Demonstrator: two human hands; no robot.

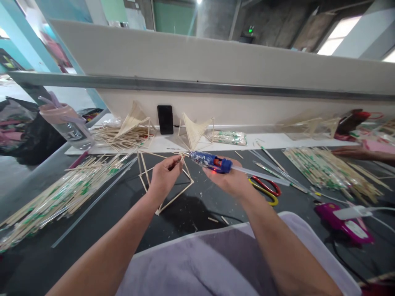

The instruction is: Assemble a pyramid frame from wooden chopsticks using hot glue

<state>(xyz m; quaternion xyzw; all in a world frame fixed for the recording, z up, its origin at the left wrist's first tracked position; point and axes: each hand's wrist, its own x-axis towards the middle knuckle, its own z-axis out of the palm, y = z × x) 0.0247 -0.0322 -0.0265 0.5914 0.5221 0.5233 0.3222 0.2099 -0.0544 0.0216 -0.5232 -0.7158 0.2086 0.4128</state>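
Observation:
My right hand (230,179) is wrapped round a blue glue gun (205,159), which points left. A long clear glue stick (262,174) runs out of its back end, and a small red light glows on its side. The gun's tip is close to the fingers of my left hand (166,174), which are closed in a pinch on a thin wooden stick (182,156). Below and around that hand stands an open frame of wooden sticks (175,197) on the dark table. Whether the tip touches the stick is too small to tell.
Two twisted stick models (195,129) and a black phone (165,119) stand at the back. Bundled sticks (70,191) lie left, more bundles (321,168) right. Scissors (268,190), a magenta power strip (344,224) and a cup (68,127) are around. Another person's hand (352,152) reaches in.

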